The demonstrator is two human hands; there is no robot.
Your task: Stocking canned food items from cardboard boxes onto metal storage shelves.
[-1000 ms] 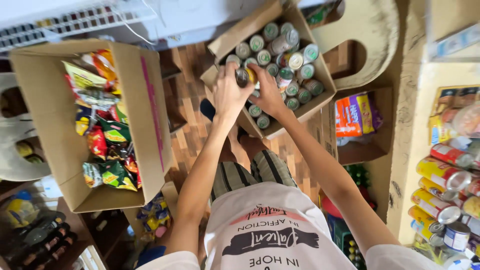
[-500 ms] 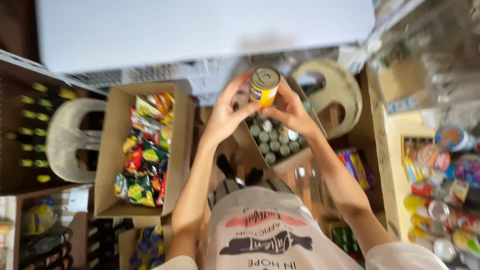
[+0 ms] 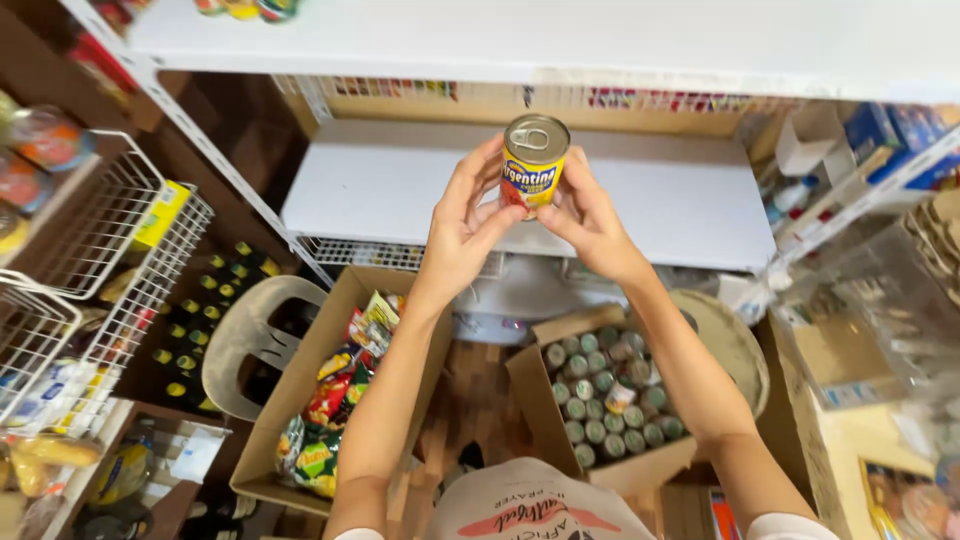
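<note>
Head view: both hands raise one tin can in front of the white shelves.

Head view, looking down: we see the left hand [image 3: 462, 232] and right hand [image 3: 588, 222] closed around a yellow-labelled tin can [image 3: 533, 160], fingertips on opposite sides of its wall, pull-tab lid up, held upright in the air before the lower white shelf [image 3: 400, 185]. We judge the can rigid and moderately heavy, its label smooth and possibly slippery; the side wall is the sound place to grip. Below stands an open cardboard box of cans [image 3: 605, 400], and beside it a cardboard box of snack packets [image 3: 335, 400]. The upper shelf edge [image 3: 560, 45] hangs close above the can, the lower shelf top shows bare surface, and wire baskets [image 3: 100, 250] crowd the left side.
</note>
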